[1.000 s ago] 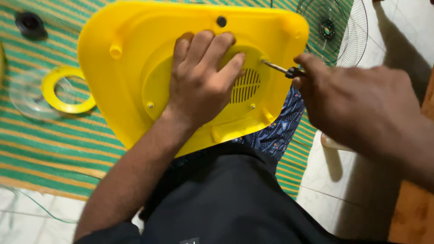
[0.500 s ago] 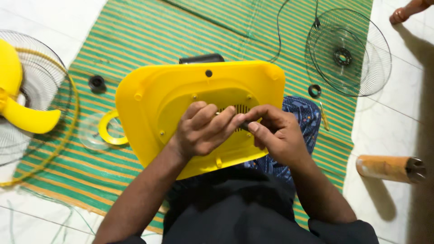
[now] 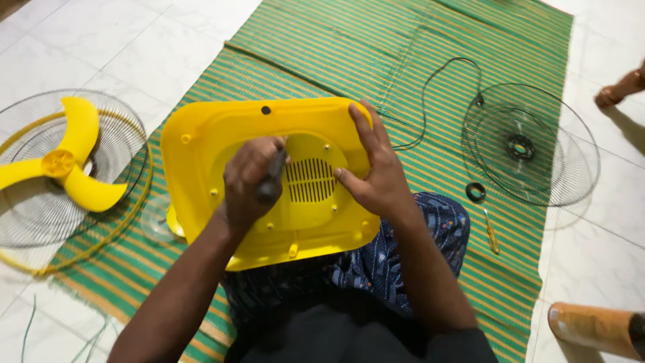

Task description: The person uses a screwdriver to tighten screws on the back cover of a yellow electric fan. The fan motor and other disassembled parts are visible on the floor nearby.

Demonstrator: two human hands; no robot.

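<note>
At frame centre, left hand (image 3: 252,185) grips a screwdriver (image 3: 272,176) on the yellow base (image 3: 201,144), right hand (image 3: 376,178) open steadying it; screw-driving seems underway.

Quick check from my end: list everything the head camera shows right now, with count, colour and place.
fan base: one, yellow, underside up on the person's lap, centre
screwdriver: one, dark handle, in the left hand over the base's vent
mat: one, green and yellow stripes, on the white tiled floor
fan blade: one, yellow, three lobes, lying in a wire guard at left
wire guard: one, dark, on the mat's right edge
cable: one, black, on the mat beside that guard
ring: one, black, on the mat below the guard
second screwdriver: one, yellowish, on the mat at right
left hand: shut on the screwdriver
right hand: open, flat on the base
</note>
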